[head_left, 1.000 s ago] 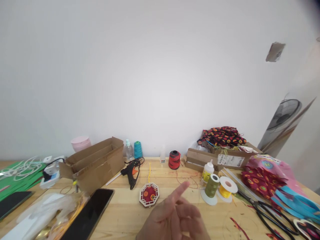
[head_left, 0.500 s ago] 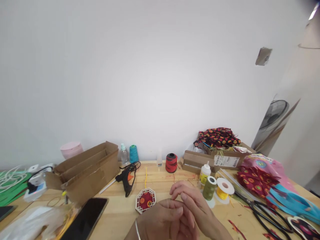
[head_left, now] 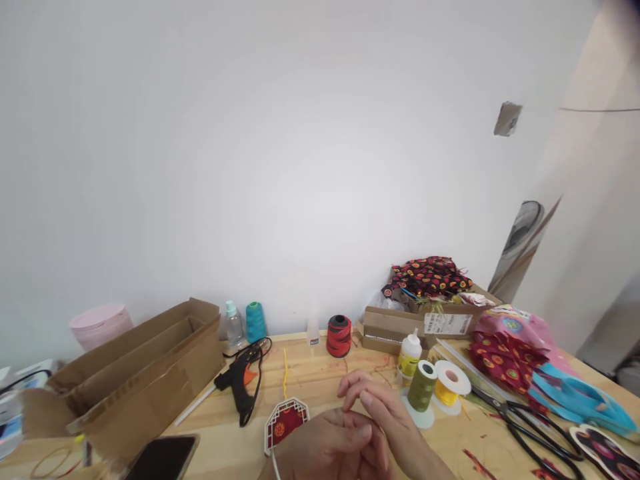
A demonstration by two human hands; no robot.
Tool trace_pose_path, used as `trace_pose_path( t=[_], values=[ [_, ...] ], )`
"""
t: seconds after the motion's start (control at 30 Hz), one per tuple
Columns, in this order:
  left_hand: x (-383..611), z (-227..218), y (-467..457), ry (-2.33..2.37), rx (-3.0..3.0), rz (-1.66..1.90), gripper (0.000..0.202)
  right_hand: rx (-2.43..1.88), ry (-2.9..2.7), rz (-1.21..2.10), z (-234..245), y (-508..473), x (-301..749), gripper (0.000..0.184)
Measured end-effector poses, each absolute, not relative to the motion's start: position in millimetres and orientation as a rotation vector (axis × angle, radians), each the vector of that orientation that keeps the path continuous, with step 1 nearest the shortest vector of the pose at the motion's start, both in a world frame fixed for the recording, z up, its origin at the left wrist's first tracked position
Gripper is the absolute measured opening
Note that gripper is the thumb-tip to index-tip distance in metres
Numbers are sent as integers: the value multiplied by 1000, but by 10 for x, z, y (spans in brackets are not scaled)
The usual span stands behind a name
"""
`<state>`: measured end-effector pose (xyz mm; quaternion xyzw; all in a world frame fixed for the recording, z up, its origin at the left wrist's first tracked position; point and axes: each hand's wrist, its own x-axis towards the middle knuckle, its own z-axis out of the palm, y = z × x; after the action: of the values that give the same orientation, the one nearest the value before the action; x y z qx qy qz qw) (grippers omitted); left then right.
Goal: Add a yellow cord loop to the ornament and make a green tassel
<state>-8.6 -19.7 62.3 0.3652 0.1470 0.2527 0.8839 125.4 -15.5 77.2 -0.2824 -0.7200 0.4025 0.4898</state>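
Note:
My left hand (head_left: 327,445) and my right hand (head_left: 384,415) meet low in the middle of the view, over the wooden table (head_left: 320,373). Both have curled fingers pressed against each other, and whatever lies between them is hidden. A thin bracelet (head_left: 275,465) circles my left wrist. Just left of my left hand lies a red octagonal ornament with a white frame (head_left: 283,423), with a yellow cord (head_left: 285,363) running away from it. An olive thread spool (head_left: 422,387) stands right beside my right hand.
An open cardboard box (head_left: 135,377), a black glue gun (head_left: 237,382) and a dark phone (head_left: 160,459) lie to the left. Teal (head_left: 255,321), red (head_left: 339,335) and yellow (head_left: 451,387) spools and a glue bottle (head_left: 410,355) stand behind. Black scissors (head_left: 531,433) and patterned fabric (head_left: 503,357) lie right.
My right hand has come in and joined my left, whose outstretched forefinger has curled in. The view has turned right, so the table things have slid leftward.

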Motion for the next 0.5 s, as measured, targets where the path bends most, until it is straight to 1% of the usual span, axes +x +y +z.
trace_pose_path(
  t=[0.1,0.2,0.3,0.4,0.5],
  values=[
    [-109,565,-129,362,787,469,32,-682,-1783,1012,761,-108,1209,35],
    [-137,514,-84,415,765,488,35,-659,-1710,1084,677,-40,1164,35],
    [-158,492,-77,464,790,524,37,-607,-1625,1232,551,33,1139,28],
    [-165,509,-104,495,859,521,39,-504,-1668,1358,494,82,1149,22],
    [-167,540,-137,530,881,464,41,-456,-1735,1266,536,92,1190,19]
  ],
)
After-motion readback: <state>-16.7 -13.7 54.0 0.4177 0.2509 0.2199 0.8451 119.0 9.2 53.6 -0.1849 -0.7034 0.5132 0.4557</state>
